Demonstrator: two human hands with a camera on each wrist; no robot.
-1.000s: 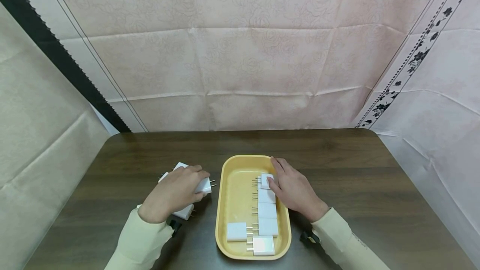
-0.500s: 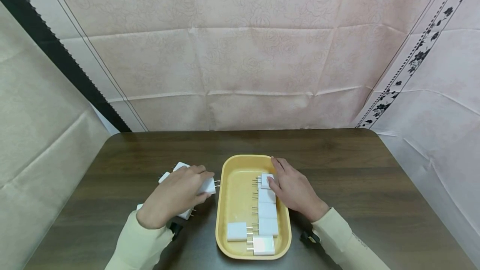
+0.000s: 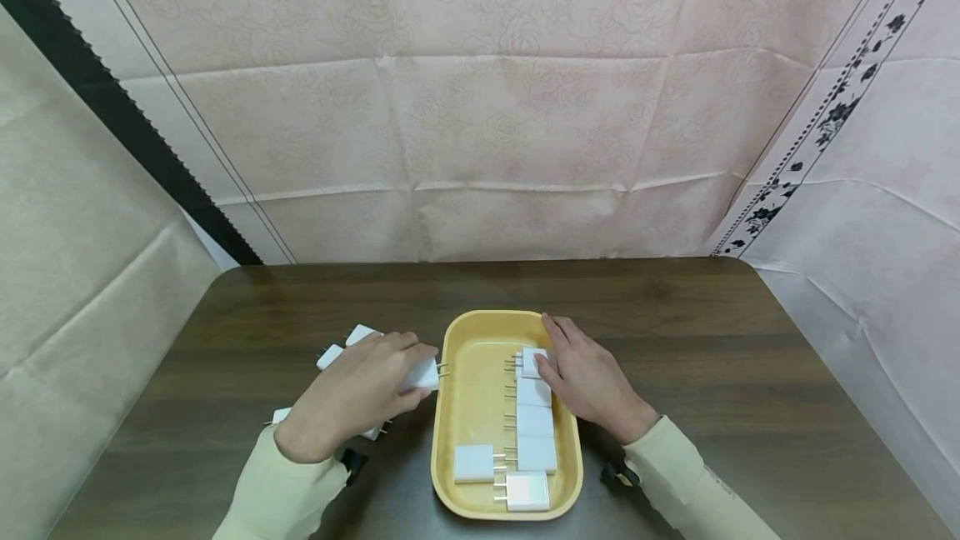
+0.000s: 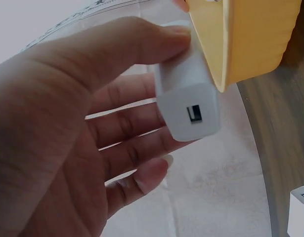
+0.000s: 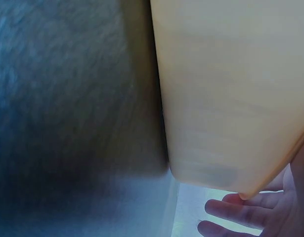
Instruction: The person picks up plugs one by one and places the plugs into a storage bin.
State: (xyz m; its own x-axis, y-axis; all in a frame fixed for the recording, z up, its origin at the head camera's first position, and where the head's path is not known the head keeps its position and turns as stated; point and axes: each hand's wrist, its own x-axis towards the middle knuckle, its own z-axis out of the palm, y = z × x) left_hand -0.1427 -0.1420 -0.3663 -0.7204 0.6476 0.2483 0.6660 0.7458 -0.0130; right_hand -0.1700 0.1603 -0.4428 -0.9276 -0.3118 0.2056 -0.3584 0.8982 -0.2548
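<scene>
A white USB charger (image 3: 423,375) with two metal prongs is pinched between the thumb and fingers of my left hand (image 3: 352,398). Its prongs point right, at the left rim of a yellow tray (image 3: 476,407); its USB port (image 4: 194,114) faces the left wrist camera. My right hand (image 3: 596,377) holds the tray's right rim, thumb over the inside and fingers along the outer side. Inside the tray, several white chargers (image 3: 535,422) form a column along the right, prongs left. Another charger (image 3: 474,463) lies at lower left with its prongs right, facing the bottom charger (image 3: 527,492).
More white chargers lie on the dark wooden table (image 3: 675,315) around my left hand, among them one charger (image 3: 330,355) behind it and one (image 3: 281,415) by the wrist. My hand partly hides them. Pale patterned cloth (image 3: 487,132) hangs behind the table.
My left hand has moved a little right with the charger, bringing its prongs to the tray's left rim. One charger by the left wrist has come into sight. The right hand and tray stay put.
</scene>
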